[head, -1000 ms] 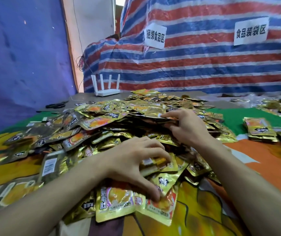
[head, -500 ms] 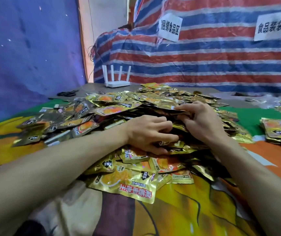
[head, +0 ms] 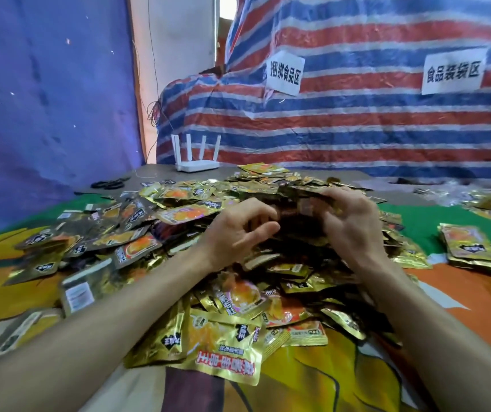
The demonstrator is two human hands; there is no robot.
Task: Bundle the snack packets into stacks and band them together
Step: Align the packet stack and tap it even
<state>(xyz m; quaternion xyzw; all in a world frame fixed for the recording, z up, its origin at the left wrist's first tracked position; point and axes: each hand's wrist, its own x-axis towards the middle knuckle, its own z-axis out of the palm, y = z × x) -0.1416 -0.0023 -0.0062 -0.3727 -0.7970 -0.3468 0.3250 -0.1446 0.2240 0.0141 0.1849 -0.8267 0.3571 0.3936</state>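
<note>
whether the curled left hand (head: 239, 233) holds anything is unclear (blur); the right hand (head: 354, 230) pinches packets (head: 305, 200) atop the pile (head: 190, 211).

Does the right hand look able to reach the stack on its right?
Likely yes: only low loose packets lie between the right hand and the stack. But its grip holds a bunch.

The packets (head: 306, 203) gripped in the right hand (head: 354, 230) are just a motion-blurred smear, so no telling how many there are. The left hand (head: 235, 233) has its fingers curled over a dark gap in the pile (head: 196, 209), and I can't tell if it's holding anything. Both forearms run off the bottom edge. The black bits (head: 109, 183) at the far side of the worktop (head: 155, 171) are too small to identify.
</note>
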